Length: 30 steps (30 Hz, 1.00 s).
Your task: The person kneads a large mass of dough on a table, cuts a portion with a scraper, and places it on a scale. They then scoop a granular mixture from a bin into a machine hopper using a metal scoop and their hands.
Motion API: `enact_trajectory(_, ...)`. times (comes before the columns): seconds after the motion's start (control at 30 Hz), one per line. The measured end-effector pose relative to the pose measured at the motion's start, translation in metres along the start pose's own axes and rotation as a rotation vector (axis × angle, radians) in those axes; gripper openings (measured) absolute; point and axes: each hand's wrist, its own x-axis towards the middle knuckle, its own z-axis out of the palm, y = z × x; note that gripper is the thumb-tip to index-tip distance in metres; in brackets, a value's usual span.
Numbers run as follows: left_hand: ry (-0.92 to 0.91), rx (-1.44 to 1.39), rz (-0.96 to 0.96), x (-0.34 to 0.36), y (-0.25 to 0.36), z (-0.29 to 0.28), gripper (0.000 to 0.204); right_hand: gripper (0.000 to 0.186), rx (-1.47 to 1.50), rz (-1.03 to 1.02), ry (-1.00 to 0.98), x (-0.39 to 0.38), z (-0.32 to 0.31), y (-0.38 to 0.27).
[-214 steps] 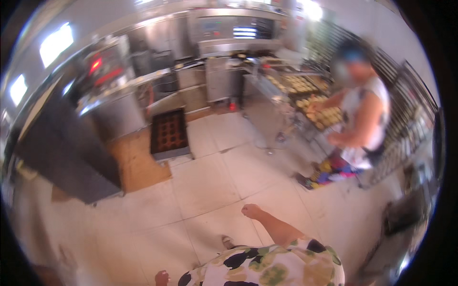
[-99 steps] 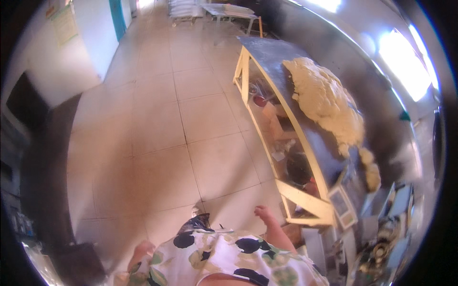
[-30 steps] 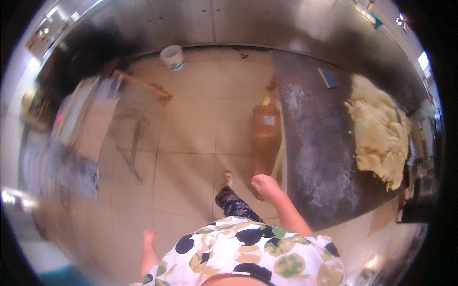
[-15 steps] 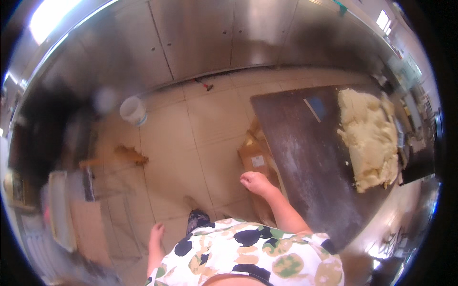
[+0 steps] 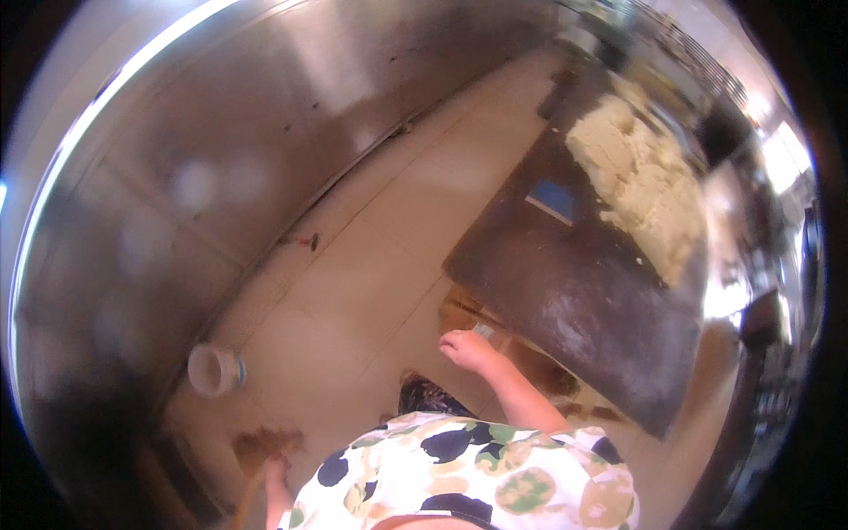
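My right hand (image 5: 464, 347) hangs in front of me beside the near corner of a dark worktable (image 5: 583, 300), its fingers loosely curled with nothing visible in them. My left hand (image 5: 276, 468) hangs low at my side, over an orange-brown long-handled object on the floor; its fingers are too small and blurred to read, and I cannot tell whether it touches that. On the worktable lie a large, lumpy slab of pale dough (image 5: 636, 168) and a blue scraper (image 5: 551, 199) with a pale edge. A brown cardboard box (image 5: 464, 309) shows beneath the table's near corner.
Stainless-steel cabinets (image 5: 230, 168) run along the left and curve away to the back. A white bucket (image 5: 212, 371) stands on the tiled floor near their foot, and a small red-handled tool (image 5: 309, 241) lies beside them. Shelving and other equipment crowd the bright right rim.
My view has turned right: the cabinets now run along the left, the bucket has shifted down the picture, and the table appears end-on. Both hands still hang low.
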Motion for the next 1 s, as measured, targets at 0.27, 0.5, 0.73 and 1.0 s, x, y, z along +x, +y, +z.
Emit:
enact_trajectory(0.27,0.138,-0.354,0.549,0.195,0.255,-0.088,0.023,0.026,-0.005,0.203,0.146,0.134,-0.053,0.043)
enact_trajectory(0.5,-0.381,0.211,0.498,0.266,0.447,-0.136,0.022,0.025,0.027,0.218,0.325,0.267,-0.137,0.045)
enact_trajectory(0.73,-0.307,0.391,0.546,0.359,0.639,-0.164,0.019,0.029,0.12,0.561,0.432,0.338,-0.194,0.11)
enact_trajectory(1.0,-0.145,0.907,1.299,0.49,0.936,-0.177,0.017,0.031,0.234,0.859,0.509,0.399,-0.259,0.155)
